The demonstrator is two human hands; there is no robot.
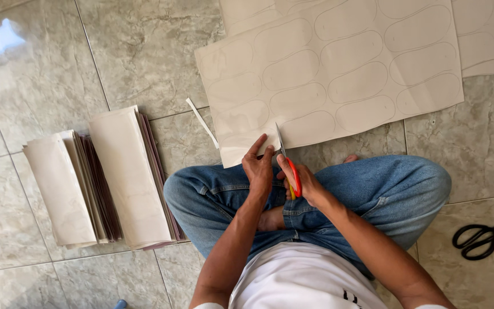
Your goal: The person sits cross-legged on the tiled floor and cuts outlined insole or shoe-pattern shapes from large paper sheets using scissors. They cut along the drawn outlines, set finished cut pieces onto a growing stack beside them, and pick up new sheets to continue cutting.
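Beige sheet [327, 74] marked with traced ovals, spreading toward upper right, just ahead of our hands.
Our left hand [258, 166] pins its near edge flat; our right hand [301, 180] grips red-handled scissors [287, 157], blades pointing up-frame.

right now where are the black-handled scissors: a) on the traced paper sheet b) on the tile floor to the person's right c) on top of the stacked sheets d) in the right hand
b: the black-handled scissors lie untouched on the grey tile floor to the person's right, while the right hand works the red-handled scissors.
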